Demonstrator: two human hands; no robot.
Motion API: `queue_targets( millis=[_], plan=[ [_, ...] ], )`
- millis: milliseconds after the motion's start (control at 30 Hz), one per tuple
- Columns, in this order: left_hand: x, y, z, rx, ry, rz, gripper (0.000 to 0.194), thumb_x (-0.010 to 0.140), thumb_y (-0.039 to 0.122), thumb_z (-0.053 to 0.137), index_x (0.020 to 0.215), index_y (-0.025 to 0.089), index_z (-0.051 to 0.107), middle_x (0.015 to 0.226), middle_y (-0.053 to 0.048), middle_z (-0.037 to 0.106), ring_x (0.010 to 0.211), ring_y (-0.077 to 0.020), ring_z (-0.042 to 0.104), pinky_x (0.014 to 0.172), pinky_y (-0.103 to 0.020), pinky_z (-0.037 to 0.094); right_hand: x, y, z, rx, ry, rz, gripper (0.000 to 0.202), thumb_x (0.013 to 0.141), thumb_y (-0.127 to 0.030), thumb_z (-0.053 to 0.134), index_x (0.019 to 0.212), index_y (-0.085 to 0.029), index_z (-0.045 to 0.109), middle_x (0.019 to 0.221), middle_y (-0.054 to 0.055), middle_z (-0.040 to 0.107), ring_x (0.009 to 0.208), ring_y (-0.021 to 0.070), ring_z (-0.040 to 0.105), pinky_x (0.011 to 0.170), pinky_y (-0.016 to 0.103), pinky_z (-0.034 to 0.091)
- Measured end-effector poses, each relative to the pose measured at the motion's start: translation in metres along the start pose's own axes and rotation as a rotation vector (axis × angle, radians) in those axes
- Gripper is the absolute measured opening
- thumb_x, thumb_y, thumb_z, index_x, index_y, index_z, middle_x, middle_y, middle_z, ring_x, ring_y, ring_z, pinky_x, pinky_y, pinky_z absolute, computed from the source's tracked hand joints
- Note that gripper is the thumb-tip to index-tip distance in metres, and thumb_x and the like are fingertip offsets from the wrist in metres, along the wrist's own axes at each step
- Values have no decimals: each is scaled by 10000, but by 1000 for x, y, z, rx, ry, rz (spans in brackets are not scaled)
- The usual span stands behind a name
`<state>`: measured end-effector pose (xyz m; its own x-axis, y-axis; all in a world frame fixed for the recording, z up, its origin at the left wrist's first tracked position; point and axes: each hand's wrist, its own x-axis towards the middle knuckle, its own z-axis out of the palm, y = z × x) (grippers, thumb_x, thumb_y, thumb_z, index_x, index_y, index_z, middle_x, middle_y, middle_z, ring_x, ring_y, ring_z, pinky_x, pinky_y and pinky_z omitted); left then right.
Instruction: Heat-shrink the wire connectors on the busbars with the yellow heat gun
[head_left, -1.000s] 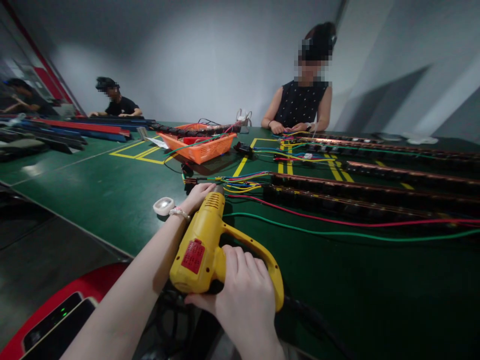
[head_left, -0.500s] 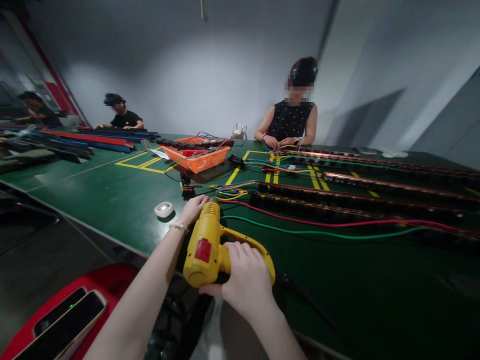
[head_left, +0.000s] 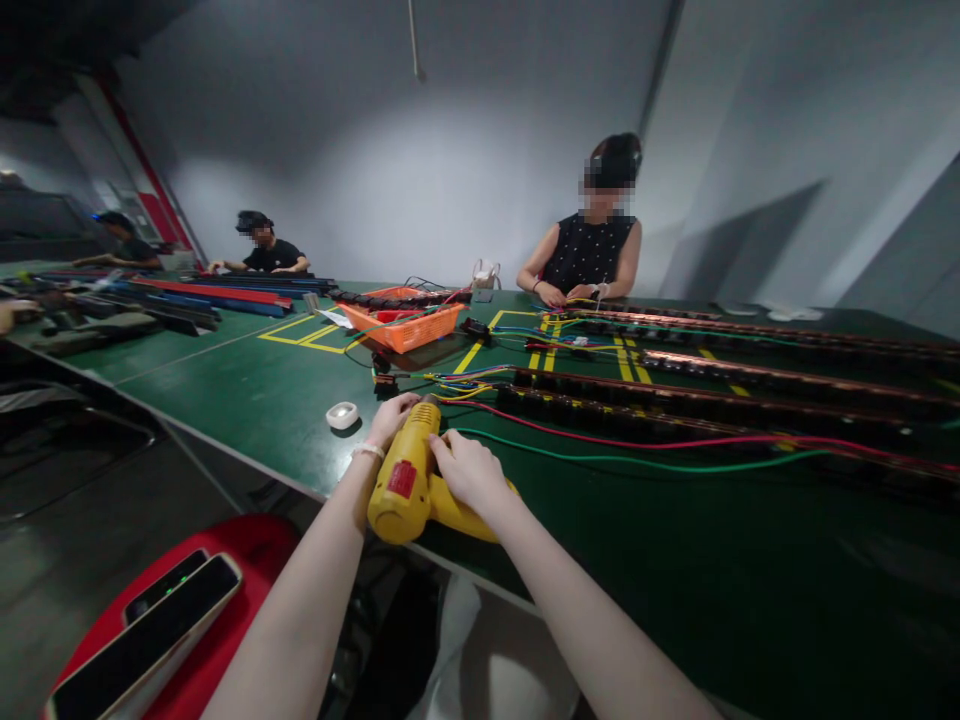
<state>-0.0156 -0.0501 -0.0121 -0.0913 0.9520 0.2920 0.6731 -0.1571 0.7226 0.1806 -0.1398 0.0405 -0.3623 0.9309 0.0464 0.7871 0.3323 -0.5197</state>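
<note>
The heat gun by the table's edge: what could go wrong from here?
The nozzle of the heat gun lies close to the left hand, so if hot, it might burn it. The wires just beyond could also suffer if heated too much. And the gun's back end sits by the edge of the table, so a nudge from the right hand might tip it off.

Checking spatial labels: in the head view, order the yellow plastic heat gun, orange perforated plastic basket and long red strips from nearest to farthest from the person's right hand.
1. Yellow plastic heat gun: against the right hand, body to its left.
2. Orange perforated plastic basket: ahead, slightly left.
3. Long red strips: well beyond, far left.
</note>
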Motion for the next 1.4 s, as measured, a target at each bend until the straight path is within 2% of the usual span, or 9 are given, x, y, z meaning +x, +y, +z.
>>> queue_targets(
  millis=[133,267,467,667,867,1033,1167,1267,1400],
  plan=[
    [5,-10,-2,-53,8,22,258,776,273,552,970,152,671,980,-72,700,913,-212,628,833,-303,494,15,-2,3,-8,-73,-22,681,927,-586,115,1004,-164,644,1008,169,678,950,299,636,785,414,443],
    [10,-14,-5,-137,-14,58,329,709,269,513,958,133,679,1009,-100,699,937,-224,626,859,-316,479,24,7,-1,13,-137,-153,763,897,-659,84,959,-171,667,980,144,687,906,262,647,734,348,448],
    [27,-19,1,-145,-17,33,380,713,306,485,988,127,675,940,-89,700,874,-219,623,783,-312,488,41,29,-16,47,-216,-336,742,879,-699,177,879,-162,690,902,115,697,838,230,641,693,293,426],
    [39,-20,7,-131,-4,44,327,739,279,458,946,132,664,873,-63,685,805,-181,603,747,-276,463,57,56,-40,80,-303,-455,695,908,-651,200,850,-159,687,850,82,701,732,185,614,661,270,409],
    [38,-16,8,-132,-12,24,331,807,392,453,913,142,642,759,-33,640,727,-159,573,665,-245,420,59,65,-47,101,-287,-433,664,930,-608,203,883,-155,686,894,79,703,762,183,618,697,272,419],
    [39,-16,8,-131,-43,8,319,809,429,441,838,161,611,741,-14,621,713,-154,550,668,-245,412,57,52,-40,59,-276,-394,709,907,-651,192,836,-157,695,832,90,702,723,194,617,645,277,409],
    [39,-13,5,-70,-53,-8,294,818,383,385,792,175,591,753,-15,623,737,-162,542,684,-251,408,56,41,-35,28,-249,-363,724,890,-682,177,868,-181,700,849,90,704,739,211,627,636,286,400],
    [40,-7,4,8,-29,-55,308,823,363,349,722,184,578,731,-19,624,727,-170,540,656,-256,386,53,39,-34,8,-224,-333,741,884,-690,159,867,-181,697,861,101,701,779,233,635,639,294,393],
    [45,-5,8,72,-29,-164,335,804,388,364,613,185,550,600,-25,579,622,-182,516,577,-279,334,46,46,-36,-14,-212,-263,749,886,-686,147,883,-180,700,897,115,701,809,255,644,651,307,395]
  ],
)
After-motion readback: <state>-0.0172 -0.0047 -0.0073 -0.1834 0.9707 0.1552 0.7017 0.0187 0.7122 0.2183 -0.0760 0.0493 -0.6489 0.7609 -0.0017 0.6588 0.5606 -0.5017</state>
